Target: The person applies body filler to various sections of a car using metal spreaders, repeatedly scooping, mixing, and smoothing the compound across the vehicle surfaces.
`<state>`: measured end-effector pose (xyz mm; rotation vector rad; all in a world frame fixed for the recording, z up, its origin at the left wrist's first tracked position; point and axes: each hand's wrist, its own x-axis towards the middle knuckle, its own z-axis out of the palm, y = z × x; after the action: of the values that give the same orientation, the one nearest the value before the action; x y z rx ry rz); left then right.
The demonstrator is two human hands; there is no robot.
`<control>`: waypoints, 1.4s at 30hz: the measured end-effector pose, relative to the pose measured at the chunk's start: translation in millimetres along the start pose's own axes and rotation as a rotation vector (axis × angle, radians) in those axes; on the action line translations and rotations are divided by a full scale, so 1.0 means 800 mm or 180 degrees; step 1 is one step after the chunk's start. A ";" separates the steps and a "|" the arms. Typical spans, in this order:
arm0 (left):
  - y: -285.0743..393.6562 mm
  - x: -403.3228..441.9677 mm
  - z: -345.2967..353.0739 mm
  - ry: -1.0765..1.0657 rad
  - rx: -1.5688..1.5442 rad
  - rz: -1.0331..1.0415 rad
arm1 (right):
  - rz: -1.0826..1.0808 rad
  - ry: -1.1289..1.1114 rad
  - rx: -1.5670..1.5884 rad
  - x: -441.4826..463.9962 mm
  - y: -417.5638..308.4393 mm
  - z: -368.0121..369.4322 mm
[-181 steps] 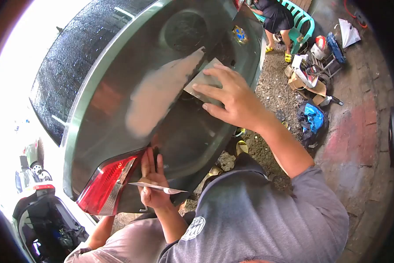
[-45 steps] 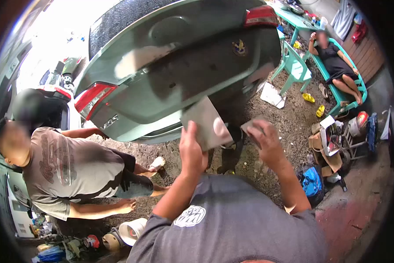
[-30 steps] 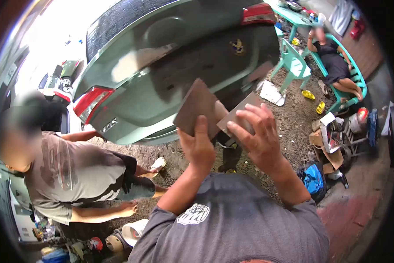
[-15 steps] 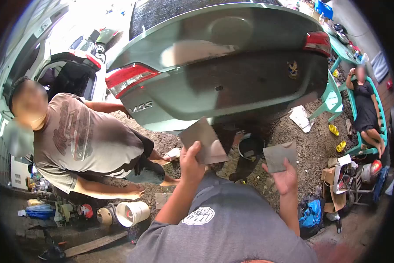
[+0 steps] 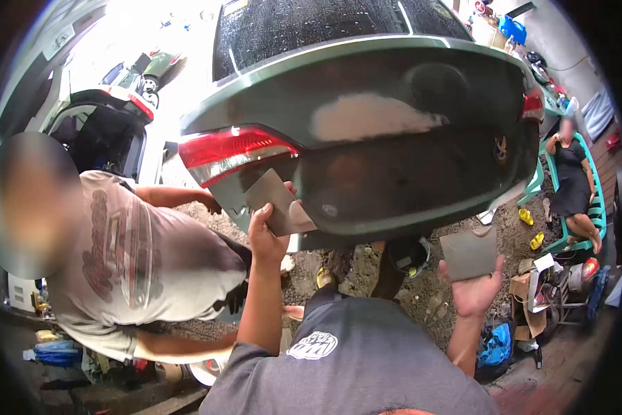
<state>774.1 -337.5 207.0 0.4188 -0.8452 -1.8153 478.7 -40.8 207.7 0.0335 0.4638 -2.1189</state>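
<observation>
My left hand (image 5: 271,232) grips a grey rectangular sheet (image 5: 273,200) between thumb and fingers, in front of the car's left tail light (image 5: 235,151). A smaller grey sheet (image 5: 469,253) is held upright in my right hand (image 5: 474,289), palm up, right of the bumper. The two hands are well apart. Ahead is the dark green car trunk (image 5: 394,176), with a pale, pinkish smooth patch (image 5: 370,117) on its upper part. Neither sheet appears to touch the car.
A person in a grey-brown shirt (image 5: 127,249) stands close on the left. Another person in black (image 5: 571,176) reclines on a green bench (image 5: 597,162) at the right. Cardboard and clutter (image 5: 529,294), a blue bag (image 5: 494,344) and yellow slippers (image 5: 536,241) lie at the right.
The sheets have moved from close together to wide apart. My view has swung and come nearer to the trunk. My right hand has turned palm up, and the person at left appears closer.
</observation>
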 end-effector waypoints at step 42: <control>-0.061 0.112 -0.141 -0.0220 0.1274 -0.1693 | -0.3321 -0.1686 -0.6660 0.191 0.150 0.197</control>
<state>776.9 -448.9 103.3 0.9097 -1.2372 -2.1476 514.4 -275.5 285.4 -2.1597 2.3347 -1.2102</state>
